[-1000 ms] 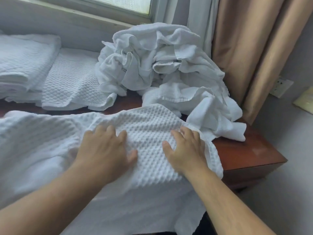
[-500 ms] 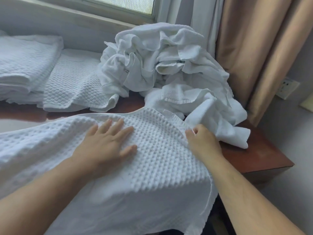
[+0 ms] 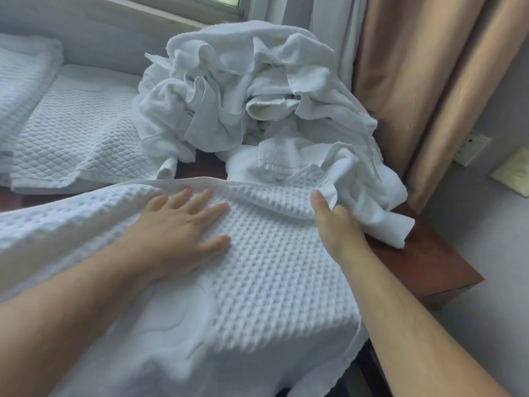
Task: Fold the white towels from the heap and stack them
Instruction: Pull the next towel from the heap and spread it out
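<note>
A white waffle-weave towel (image 3: 274, 282) lies spread over the near part of the brown table and hangs off its front edge. My left hand (image 3: 177, 230) presses flat on it with fingers spread. My right hand (image 3: 333, 222) pinches the towel's far right corner, thumb up, fingers curled under the fabric. Behind them rises the crumpled heap of white towels (image 3: 246, 93). Folded white towels (image 3: 77, 138) lie stacked at the back left.
The brown wooden table (image 3: 429, 262) ends in a corner on the right. Tan curtains (image 3: 429, 81) hang behind the heap, under a window sill. A wall socket (image 3: 469, 147) sits on the right wall.
My right hand slid from the flat of the towel to its far right corner and took hold of it. My left hand moved slightly forward, fingers spreading. The towel's far edge shifted toward the heap.
</note>
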A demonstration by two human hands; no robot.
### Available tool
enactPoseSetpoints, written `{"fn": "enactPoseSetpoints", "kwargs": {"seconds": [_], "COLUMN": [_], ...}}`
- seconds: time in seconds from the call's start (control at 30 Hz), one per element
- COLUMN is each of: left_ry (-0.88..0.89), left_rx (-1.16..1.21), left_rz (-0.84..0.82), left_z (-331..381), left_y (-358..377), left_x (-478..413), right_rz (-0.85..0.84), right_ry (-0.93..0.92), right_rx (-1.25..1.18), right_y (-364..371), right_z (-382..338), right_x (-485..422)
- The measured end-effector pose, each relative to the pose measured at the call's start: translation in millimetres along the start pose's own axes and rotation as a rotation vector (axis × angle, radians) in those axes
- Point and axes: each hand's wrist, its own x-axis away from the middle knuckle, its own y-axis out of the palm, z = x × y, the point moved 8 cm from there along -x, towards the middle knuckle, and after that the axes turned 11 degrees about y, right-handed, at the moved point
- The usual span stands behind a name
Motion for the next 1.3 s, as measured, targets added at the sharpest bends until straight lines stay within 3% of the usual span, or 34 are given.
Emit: {"fn": "enactPoseSetpoints", "kwargs": {"seconds": [0.13,0.37,0.57,0.73,0.87,0.93,1.03,1.1,1.2,1.3], "left_ry": [0.020,0.010,0.015,0.120,0.220,0.238,0.221,0.219,0.168,0.005], "left_rx": [-0.002,0.011,0.005,0.074,0.098,0.072,0.080,0.132,0.296,0.311], "left_rz": [0.032,0.050,0.096,0.134,0.108,0.086,0.089,0.141,0.315,0.403], "left_z": [-10.3,-19.5,-16.3,4.2,41.1,53.3,53.7,52.5,47.0,29.1], "left_y": [-3.3,-2.9,-6.9,-8.4,1.9,6.4,6.2,0.4,-17.2,-27.3], "left_x": [-15.0,-48.2,-44.1,-24.6,-9.2,-9.3,-12.1,-13.5,-7.5,16.4], "right_rz": [0.098,0.366,0.627,0.710,0.624,0.586,0.602,0.383,0.006,-0.097], "right_ry": [-0.049,-0.110,-0.345,-0.290,0.084,0.146,-0.171,-0.309,-0.176,-0.131], "right_rx": [0.091,-0.046,0.004,-0.102,0.005,0.185,0.187,0.189,0.449,0.514], "right_y": [19.8,6.2,-20.0,-63.6,-84.4,-81.3,-56.8,-12.4,54.6,64.0], "right_z": [-16.5,-31.1,-44.8,-23.5,23.0,25.1,-12.8,-29.4,-12.3,-8.0], "right_x": [-29.2,-69.7,-11.3,19.7,6.4,11.7,50.8,81.7,97.5,89.8]}}
